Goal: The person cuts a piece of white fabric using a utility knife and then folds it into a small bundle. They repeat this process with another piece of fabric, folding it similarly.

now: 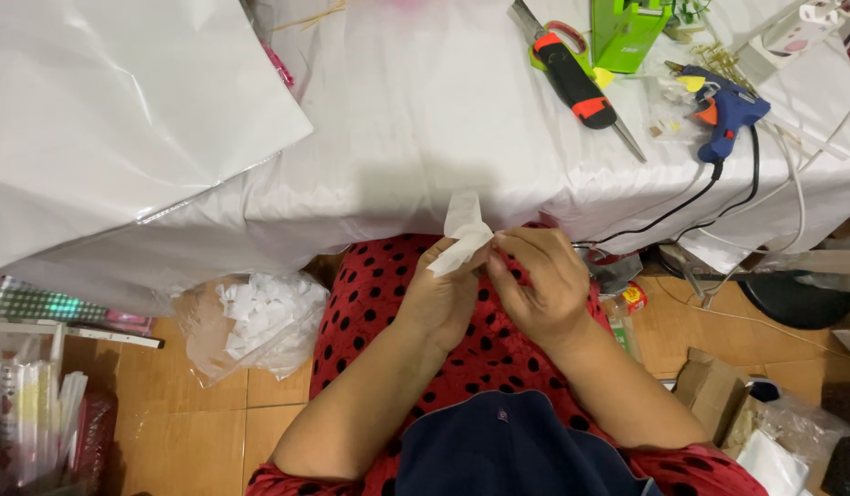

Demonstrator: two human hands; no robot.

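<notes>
Both my hands meet over my lap, just below the table edge. My left hand (pixel 439 294) and my right hand (pixel 535 280) together pinch a small white folded strip (pixel 462 234) of paper or ribbon, which sticks up above my fingers. My lap is covered by red cloth with black dots (pixel 370 303). The fingertips are partly hidden by the strip.
The table wears a white cloth (pixel 416 119) with a large white glossy sheet (pixel 113 101) at left. Scissors with orange-black handles (pixel 577 78), a green box (pixel 627 32) and a blue glue gun (pixel 724 110) with its cord lie at right. A clear bag of white scraps (pixel 255 321) sits on the floor.
</notes>
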